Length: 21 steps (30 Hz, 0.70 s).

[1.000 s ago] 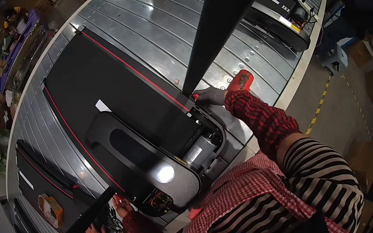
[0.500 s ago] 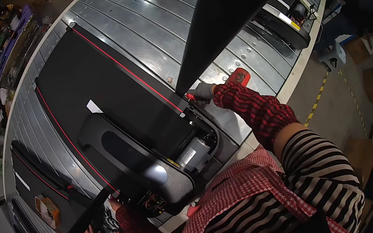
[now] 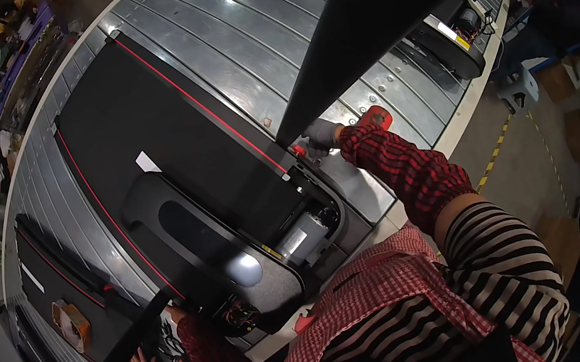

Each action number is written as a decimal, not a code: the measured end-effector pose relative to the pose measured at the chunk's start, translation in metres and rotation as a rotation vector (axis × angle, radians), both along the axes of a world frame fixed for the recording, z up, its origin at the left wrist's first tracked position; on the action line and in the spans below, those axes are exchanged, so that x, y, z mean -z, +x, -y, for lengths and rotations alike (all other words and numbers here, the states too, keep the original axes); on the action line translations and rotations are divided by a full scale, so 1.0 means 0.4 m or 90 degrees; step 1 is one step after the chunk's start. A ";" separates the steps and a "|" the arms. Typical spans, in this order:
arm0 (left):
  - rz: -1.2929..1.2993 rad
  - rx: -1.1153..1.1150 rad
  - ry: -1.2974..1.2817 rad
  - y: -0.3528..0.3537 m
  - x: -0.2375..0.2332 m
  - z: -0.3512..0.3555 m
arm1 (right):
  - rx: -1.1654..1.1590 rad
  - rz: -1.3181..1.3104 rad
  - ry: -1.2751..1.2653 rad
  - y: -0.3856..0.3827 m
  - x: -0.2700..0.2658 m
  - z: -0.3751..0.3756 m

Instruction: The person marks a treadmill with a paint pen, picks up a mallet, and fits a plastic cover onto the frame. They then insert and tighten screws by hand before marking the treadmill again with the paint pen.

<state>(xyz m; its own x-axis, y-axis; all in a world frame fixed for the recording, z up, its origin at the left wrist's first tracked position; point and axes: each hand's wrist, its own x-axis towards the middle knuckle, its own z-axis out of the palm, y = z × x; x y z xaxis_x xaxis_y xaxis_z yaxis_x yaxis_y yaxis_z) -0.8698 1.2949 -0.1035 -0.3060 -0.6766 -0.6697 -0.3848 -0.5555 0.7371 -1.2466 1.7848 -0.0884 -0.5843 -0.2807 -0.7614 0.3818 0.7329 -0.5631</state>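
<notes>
Presently: right hand (image 3: 320, 133), gloved, fingers curled at treadmill (image 3: 166, 125) front corner, at upright (image 3: 357, 32) base; grip unclear. Left hand (image 3: 175, 314) by motor bay, fingers hidden. Likely fastening step; next calls for red driver (image 3: 376, 118) behind wrist.

Single head-worn fisheye view, looking steeply down past the wearer's chest onto the treadmill (image 3: 166, 125) on the conveyor (image 3: 241, 28); mid-range, dark corners.

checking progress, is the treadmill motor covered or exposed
Exposed: the silver motor shows bare beside the black cover at the treadmill's near end.
</notes>
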 end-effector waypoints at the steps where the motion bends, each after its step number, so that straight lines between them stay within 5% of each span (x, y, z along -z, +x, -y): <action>1: 0.004 -0.005 -0.002 0.005 -0.002 -0.001 | -0.114 -0.052 0.058 0.004 -0.051 -0.005; 3: 0.016 -0.013 -0.005 0.013 -0.009 -0.005 | -0.364 -0.256 0.185 0.016 -0.146 -0.004; 4: 0.021 -0.015 -0.007 0.011 -0.011 -0.013 | -0.364 -0.257 0.186 0.012 -0.092 -0.010; 6: 0.034 -0.020 -0.012 -0.003 -0.021 -0.027 | -0.426 -0.648 -0.094 0.003 0.076 -0.031; 7: 0.040 -0.024 -0.015 -0.004 -0.025 -0.041 | -0.155 -0.091 -0.090 0.020 -0.035 -0.016; 8: 0.047 -0.028 -0.018 -0.013 -0.029 -0.042 | -0.156 -0.090 -0.091 0.021 -0.029 -0.017; 10: 0.061 -0.040 -0.023 -0.026 -0.040 -0.043 | -0.415 -0.417 0.158 0.021 -0.031 -0.017; 11: 0.070 -0.045 -0.025 -0.017 -0.054 -0.042 | -0.391 -0.285 0.174 0.039 -0.165 0.000; 13: 0.081 -0.048 -0.031 -0.050 -0.058 -0.046 | -0.102 -0.213 -0.037 0.041 -0.046 0.001; 17: 0.104 -0.067 -0.045 -0.029 -0.077 -0.054 | 0.039 -0.162 -0.310 0.080 -0.026 -0.026; 18: 0.111 -0.074 -0.051 -0.005 -0.088 -0.053 | 0.027 -0.161 -0.173 0.067 0.002 -0.025; 20: 0.127 -0.096 -0.059 -0.003 -0.111 -0.056 | 0.243 -0.356 -0.383 0.101 -0.006 -0.019; 21: 0.141 -0.107 -0.061 0.004 -0.110 -0.061 | 0.366 -0.242 -0.553 0.106 -0.023 -0.006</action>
